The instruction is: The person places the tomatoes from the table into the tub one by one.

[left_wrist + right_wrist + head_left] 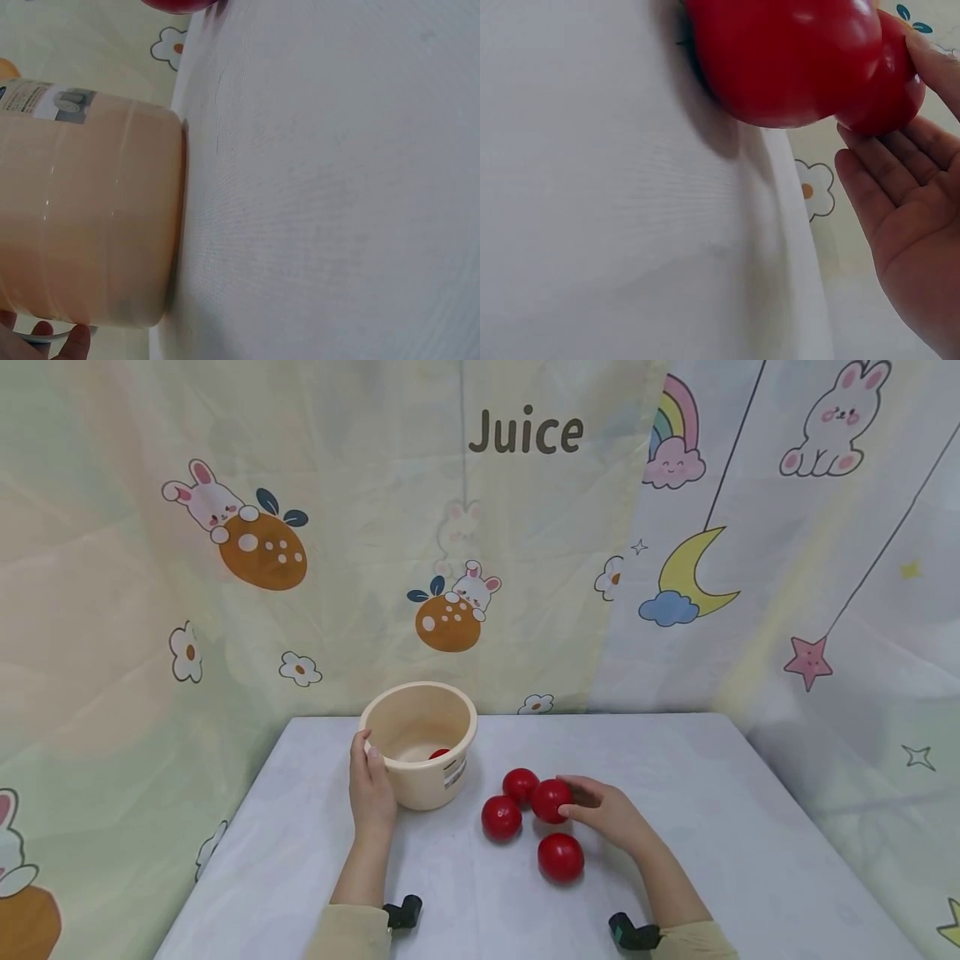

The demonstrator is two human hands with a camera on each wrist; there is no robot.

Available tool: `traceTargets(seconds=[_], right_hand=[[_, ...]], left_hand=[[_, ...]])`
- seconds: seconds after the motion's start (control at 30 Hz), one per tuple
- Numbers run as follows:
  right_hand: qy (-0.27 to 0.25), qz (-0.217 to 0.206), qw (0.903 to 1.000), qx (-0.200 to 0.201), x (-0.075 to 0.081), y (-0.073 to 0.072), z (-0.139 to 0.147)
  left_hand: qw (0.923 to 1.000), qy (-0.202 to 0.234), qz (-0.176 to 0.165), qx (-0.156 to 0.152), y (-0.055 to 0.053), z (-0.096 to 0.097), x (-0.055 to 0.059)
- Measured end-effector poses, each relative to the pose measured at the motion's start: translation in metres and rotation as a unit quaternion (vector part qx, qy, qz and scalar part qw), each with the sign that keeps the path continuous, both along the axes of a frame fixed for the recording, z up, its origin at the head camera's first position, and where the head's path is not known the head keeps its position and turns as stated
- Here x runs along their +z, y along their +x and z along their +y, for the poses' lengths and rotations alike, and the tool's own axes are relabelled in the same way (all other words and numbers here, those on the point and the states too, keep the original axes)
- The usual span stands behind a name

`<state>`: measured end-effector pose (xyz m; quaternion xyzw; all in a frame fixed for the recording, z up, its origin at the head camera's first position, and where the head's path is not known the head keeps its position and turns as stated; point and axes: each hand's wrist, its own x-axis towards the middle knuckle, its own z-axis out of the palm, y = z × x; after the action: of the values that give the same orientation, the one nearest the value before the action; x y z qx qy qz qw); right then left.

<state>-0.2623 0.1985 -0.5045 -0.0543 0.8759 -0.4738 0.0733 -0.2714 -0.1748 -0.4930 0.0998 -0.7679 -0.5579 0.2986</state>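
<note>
A cream plastic bucket [420, 787] stands near the back of the table. My left hand [373, 797] holds its left side, with the thumb by the rim; in the left wrist view only some fingertips [76, 343] show below the bucket wall. Inside the bucket a bit of something red [439, 753] is visible. To the right, my right hand [611, 814] grips a red tomato [550, 802] between thumb and fingers. Around it are a tomato behind [520, 786], a tomato to the left [501, 818] and a nearer tomato [561, 858], which shows a green calyx in the right wrist view.
The white-covered table [465, 893] ends at a printed cloth backdrop [360, 527] just behind the bucket. Each wrist wears a black camera, such as the left wrist camera [405, 912]. A printed label [45, 101] is on the bucket wall.
</note>
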Motion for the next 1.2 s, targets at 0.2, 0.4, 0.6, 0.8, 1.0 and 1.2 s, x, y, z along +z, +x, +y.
traceTargets(seconds=[0.2, 0.4, 0.6, 0.8, 1.0, 1.2], right_hand=[[-0.011, 0.005, 0.9999, 0.010, 0.012, -0.003, 0.002], [-0.028, 0.005, 0.9995, 0.017, 0.026, -0.007, 0.002], [-0.027, 0.011, 0.9992, 0.026, 0.040, -0.012, 0.003], [-0.024, 0.025, 0.9987, 0.037, 0.058, -0.018, 0.002], [-0.026, 0.036, 0.9975, 0.054, 0.070, -0.022, 0.001], [-0.023, 0.043, 0.9971, 0.058, 0.079, -0.026, -0.001]], left_hand=[[1.0000, 0.002, -0.003, -0.002, 0.001, 0.000, 0.001], [1.0000, -0.001, -0.002, -0.004, 0.000, 0.000, 0.001], [1.0000, 0.002, -0.001, -0.004, -0.001, -0.001, 0.000], [1.0000, 0.003, 0.004, -0.006, 0.000, -0.001, 0.000], [1.0000, 0.002, 0.006, -0.005, -0.001, -0.002, 0.000], [1.0000, 0.002, 0.003, -0.004, 0.000, -0.002, 0.000]])
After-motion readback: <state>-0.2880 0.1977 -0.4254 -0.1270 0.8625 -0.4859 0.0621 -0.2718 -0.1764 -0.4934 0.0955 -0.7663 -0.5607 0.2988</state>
